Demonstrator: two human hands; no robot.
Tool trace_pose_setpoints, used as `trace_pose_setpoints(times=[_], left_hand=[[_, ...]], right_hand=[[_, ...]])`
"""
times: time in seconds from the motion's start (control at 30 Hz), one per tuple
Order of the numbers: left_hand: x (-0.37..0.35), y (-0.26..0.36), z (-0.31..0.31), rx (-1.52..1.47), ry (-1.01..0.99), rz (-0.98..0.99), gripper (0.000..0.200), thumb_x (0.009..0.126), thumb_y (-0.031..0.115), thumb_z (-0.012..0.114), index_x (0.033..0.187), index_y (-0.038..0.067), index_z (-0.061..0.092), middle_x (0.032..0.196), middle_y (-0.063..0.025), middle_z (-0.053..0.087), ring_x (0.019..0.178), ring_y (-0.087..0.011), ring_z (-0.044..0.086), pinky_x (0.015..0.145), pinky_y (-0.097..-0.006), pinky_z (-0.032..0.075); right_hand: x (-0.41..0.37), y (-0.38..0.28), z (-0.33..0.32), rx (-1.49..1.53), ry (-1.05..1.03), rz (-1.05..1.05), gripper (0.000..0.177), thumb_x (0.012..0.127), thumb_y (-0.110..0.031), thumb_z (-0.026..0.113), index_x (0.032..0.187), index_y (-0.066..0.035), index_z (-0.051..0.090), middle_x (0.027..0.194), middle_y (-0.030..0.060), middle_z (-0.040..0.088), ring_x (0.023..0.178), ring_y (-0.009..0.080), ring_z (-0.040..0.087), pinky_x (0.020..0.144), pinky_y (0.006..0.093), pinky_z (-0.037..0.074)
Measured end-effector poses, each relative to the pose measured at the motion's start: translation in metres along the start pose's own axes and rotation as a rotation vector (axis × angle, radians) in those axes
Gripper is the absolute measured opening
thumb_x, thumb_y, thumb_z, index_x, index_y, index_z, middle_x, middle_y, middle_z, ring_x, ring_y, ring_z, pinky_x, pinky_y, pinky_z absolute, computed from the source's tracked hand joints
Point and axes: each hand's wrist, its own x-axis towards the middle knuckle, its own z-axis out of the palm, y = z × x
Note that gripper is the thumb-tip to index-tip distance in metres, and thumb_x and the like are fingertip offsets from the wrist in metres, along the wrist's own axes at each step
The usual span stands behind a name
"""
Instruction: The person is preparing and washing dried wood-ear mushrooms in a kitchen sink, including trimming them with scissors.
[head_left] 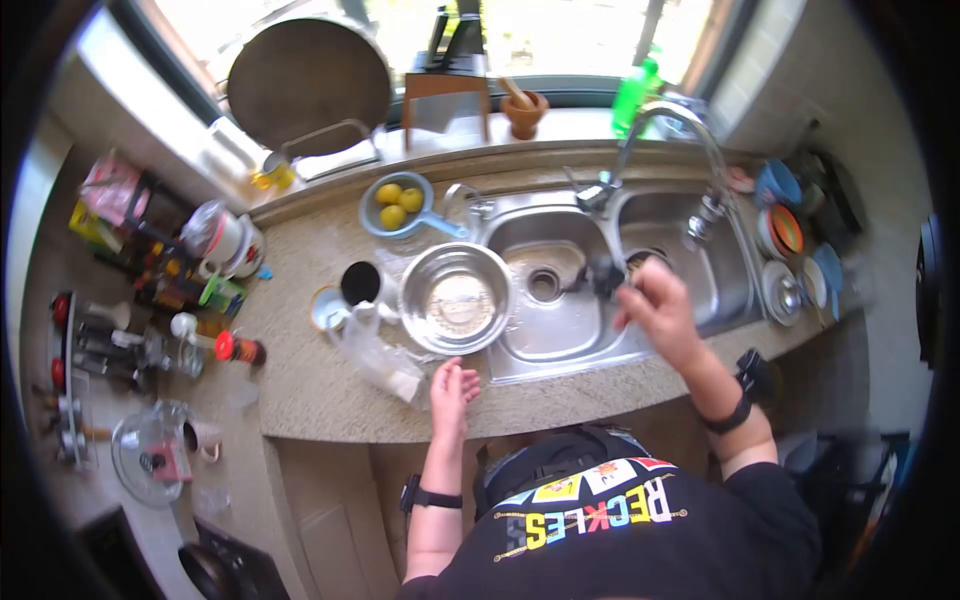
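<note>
My left hand (455,393) is held palm up at the counter's front edge, fingers loosely extended and nothing in it. Just beyond its fingertips sits a round steel bowl (457,298) with some pale contents at the bottom. To its left lies a clear plastic bag (382,366) with something white inside. My right hand (658,312) is raised over the divider of the double steel sink (540,366), fingers curled and smeared by motion. A dark blurred thing (603,278) shows at its fingertips; its kind cannot be made out.
A blue colander (370,208) holds several yellow-green fruits. Left of the bowl stand a dark-mouthed mug (362,285) and a cup (327,307). The tall faucet (668,112) arches over the right basin. Stacked bowls (778,232) crowd the right end. A mortar (525,118) stands on the sill.
</note>
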Motion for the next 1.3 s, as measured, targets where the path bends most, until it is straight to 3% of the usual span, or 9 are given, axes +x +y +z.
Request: trace_pose_setpoints(times=[0.03, 0.13, 0.27, 0.4, 0.53, 0.67, 0.83, 1.0, 1.3], left_hand=[[0.013, 0.001, 0.01, -0.156, -0.005, -0.074, 0.035, 0.091, 0.031, 0.047, 0.113, 0.004, 0.04, 0.091, -0.0156, 0.057, 0.082, -0.0263, 0.06, 0.066, -0.0329, 0.051], [0.034, -0.001, 0.022, -0.161, 0.09, -0.111, 0.039, 0.09, 0.035, 0.049, 0.108, 0.001, 0.039, 0.091, -0.0177, 0.056, 0.079, -0.0311, 0.062, 0.059, -0.0344, 0.053], [0.056, -0.021, 0.028, -0.288, 0.161, 0.02, 0.015, 0.085, 0.008, 0.052, 0.092, -0.005, 0.049, 0.088, -0.0134, 0.058, 0.077, -0.0242, 0.062, 0.071, -0.0366, 0.056], [0.042, -0.027, 0.053, -0.22, 0.195, 0.095, 0.011, 0.082, 0.003, 0.046, 0.088, -0.004, 0.05, 0.083, -0.0113, 0.059, 0.073, -0.0197, 0.061, 0.069, -0.0326, 0.056], [0.03, -0.03, 0.084, -0.138, 0.135, 0.048, 0.01, 0.083, 0.004, 0.046, 0.089, -0.004, 0.05, 0.083, -0.0097, 0.059, 0.072, -0.0177, 0.061, 0.067, -0.0317, 0.056], [0.041, -0.06, 0.13, -0.053, 0.033, -0.068, 0.011, 0.083, 0.002, 0.045, 0.092, -0.003, 0.048, 0.087, -0.0106, 0.058, 0.078, -0.0189, 0.061, 0.074, -0.0374, 0.055], [0.085, -0.12, 0.174, -0.236, 0.114, -0.223, 0.008, 0.08, -0.006, 0.043, 0.086, -0.011, 0.046, 0.085, -0.0203, 0.054, 0.081, -0.0325, 0.059, 0.086, -0.051, 0.05], [0.125, -0.147, 0.183, -0.317, 0.303, -0.308, 0.01, 0.083, -0.004, 0.043, 0.091, -0.01, 0.046, 0.083, -0.0179, 0.053, 0.084, -0.0326, 0.058, 0.086, -0.0508, 0.05], [0.154, -0.167, 0.159, -0.244, 0.27, -0.359, 0.017, 0.086, -0.002, 0.04, 0.102, -0.009, 0.045, 0.094, -0.0194, 0.053, 0.087, -0.0325, 0.058, 0.082, -0.0496, 0.051]], right_hand=[[-0.052, 0.006, -0.006, 0.136, 0.044, 0.276, 0.015, 0.082, -0.006, 0.06, 0.072, -0.001, 0.049, 0.064, -0.0011, 0.047, 0.053, 0.0085, 0.058, 0.045, 0.0199, 0.044], [-0.122, 0.034, -0.022, 0.21, 0.158, 0.43, 0.019, 0.082, -0.004, 0.059, 0.069, 0.001, 0.047, 0.074, 0.0025, 0.044, 0.057, 0.0103, 0.059, 0.049, 0.0213, 0.051], [-0.172, 0.049, -0.042, 0.16, 0.349, 0.412, 0.021, 0.08, -0.005, 0.06, 0.066, 0.001, 0.046, 0.074, 0.0023, 0.041, 0.061, 0.0099, 0.058, 0.052, 0.0211, 0.051], [-0.206, 0.079, -0.087, -0.253, 0.516, 0.296, 0.022, 0.073, -0.004, 0.065, 0.062, 0.001, 0.047, 0.071, 0.0038, 0.04, 0.056, 0.0086, 0.049, 0.047, 0.0213, 0.045], [-0.207, 0.094, -0.119, -0.402, 0.518, 0.243, 0.018, 0.068, -0.004, 0.066, 0.063, 0.0, 0.049, 0.07, 0.0052, 0.04, 0.053, 0.0096, 0.044, 0.043, 0.0233, 0.039], [-0.205, 0.114, -0.172, -0.561, 0.39, 0.162, 0.015, 0.067, -0.008, 0.065, 0.066, -0.001, 0.053, 0.071, 0.0082, 0.042, 0.057, 0.0182, 0.047, 0.048, 0.0291, 0.039], [-0.214, 0.142, -0.24, -0.579, 0.209, 0.081, 0.018, 0.067, -0.009, 0.066, 0.066, -0.002, 0.05, 0.072, 0.0105, 0.04, 0.06, 0.0248, 0.047, 0.054, 0.0346, 0.042], [-0.221, 0.177, -0.274, -0.495, 0.055, 0.096, 0.019, 0.07, -0.01, 0.067, 0.068, -0.003, 0.05, 0.074, 0.0113, 0.041, 0.061, 0.0268, 0.049, 0.054, 0.036, 0.042], [-0.241, 0.221, -0.273, -0.55, -0.063, 0.263, 0.025, 0.063, -0.008, 0.073, 0.071, -0.004, 0.05, 0.08, 0.0117, 0.043, 0.07, 0.0292, 0.051, 0.06, 0.0377, 0.044]])
